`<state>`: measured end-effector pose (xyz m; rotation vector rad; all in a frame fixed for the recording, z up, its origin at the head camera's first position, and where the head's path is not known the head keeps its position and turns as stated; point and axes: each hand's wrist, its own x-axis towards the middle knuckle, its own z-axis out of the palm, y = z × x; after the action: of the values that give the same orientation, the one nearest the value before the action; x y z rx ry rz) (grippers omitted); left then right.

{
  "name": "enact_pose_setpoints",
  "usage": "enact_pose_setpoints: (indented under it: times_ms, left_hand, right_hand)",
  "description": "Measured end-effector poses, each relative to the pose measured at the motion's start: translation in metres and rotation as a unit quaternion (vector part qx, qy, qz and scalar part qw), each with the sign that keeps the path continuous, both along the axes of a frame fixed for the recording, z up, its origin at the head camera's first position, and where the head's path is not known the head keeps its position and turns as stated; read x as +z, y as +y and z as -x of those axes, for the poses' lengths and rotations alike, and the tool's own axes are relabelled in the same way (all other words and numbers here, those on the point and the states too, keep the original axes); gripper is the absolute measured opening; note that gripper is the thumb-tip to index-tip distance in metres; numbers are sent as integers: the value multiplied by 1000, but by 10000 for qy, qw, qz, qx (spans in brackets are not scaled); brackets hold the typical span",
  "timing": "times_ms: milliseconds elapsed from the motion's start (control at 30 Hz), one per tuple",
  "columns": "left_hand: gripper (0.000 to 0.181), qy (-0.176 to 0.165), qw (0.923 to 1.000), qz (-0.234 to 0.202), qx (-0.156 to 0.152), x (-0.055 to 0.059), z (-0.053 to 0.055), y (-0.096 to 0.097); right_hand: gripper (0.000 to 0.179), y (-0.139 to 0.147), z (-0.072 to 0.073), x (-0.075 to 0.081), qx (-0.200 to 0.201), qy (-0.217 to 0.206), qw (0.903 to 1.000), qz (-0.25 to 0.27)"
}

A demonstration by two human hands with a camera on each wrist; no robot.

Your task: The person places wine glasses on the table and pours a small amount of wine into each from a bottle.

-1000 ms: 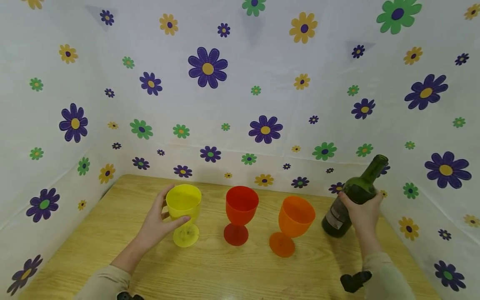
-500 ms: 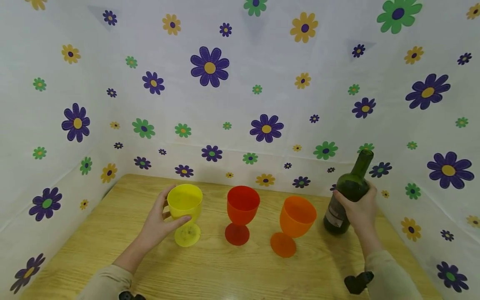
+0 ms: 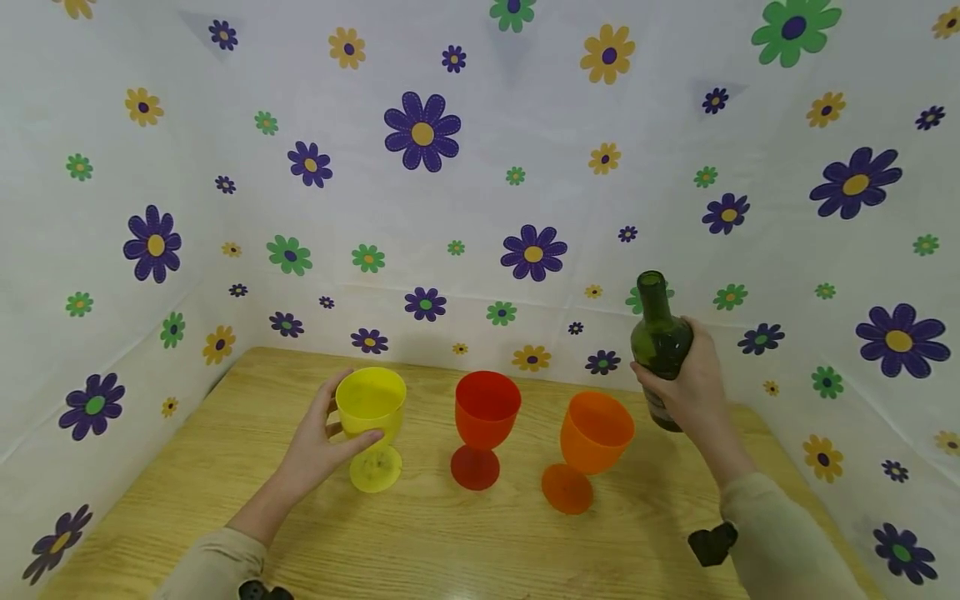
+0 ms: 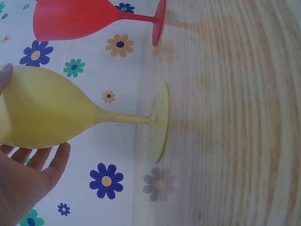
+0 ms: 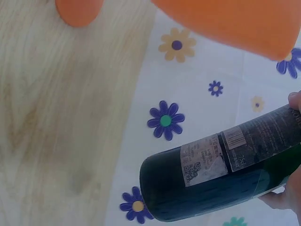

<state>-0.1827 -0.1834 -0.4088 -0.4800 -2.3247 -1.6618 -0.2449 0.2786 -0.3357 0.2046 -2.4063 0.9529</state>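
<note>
My left hand (image 3: 317, 450) holds a yellow plastic goblet (image 3: 372, 417) by its bowl, thumb in front and fingers behind. In the left wrist view, the goblet's foot (image 4: 161, 122) stands on the wooden table. With my right hand (image 3: 693, 387) I grip a green glass wine bottle (image 3: 660, 343) round its body, the neck pointing up. The bottle's base (image 5: 153, 188) is off the table in the right wrist view, and a label with a barcode shows. An orange goblet (image 3: 596, 433) stands just left of the bottle.
A red goblet (image 3: 486, 412) stands between the yellow and orange ones on the wooden table (image 3: 450, 550). A white cloth (image 3: 465, 200) printed with flowers hangs behind the table and along both sides.
My right hand has raised the bottle and carried it left toward the orange goblet; the bottle has swung from leaning right to nearly upright. My left hand and the goblets stay put.
</note>
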Motion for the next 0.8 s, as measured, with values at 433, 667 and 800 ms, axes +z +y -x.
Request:
enact_pose_setpoints:
  times_ms: [433, 667, 800]
  left_hand:
    - [87, -135, 9998, -109, 113, -22, 22, -5]
    - [86, -202, 9996, -85, 164, -18, 20, -3]
    - [86, -190, 9996, -102, 155, -17, 20, -3]
  right_hand:
    - [90, -39, 24, 25, 350, 636, 9906, -1160]
    - [92, -59, 30, 28, 456, 1227, 9714, -1980]
    - [93, -70, 31, 30, 525, 1646, 9552, -2404]
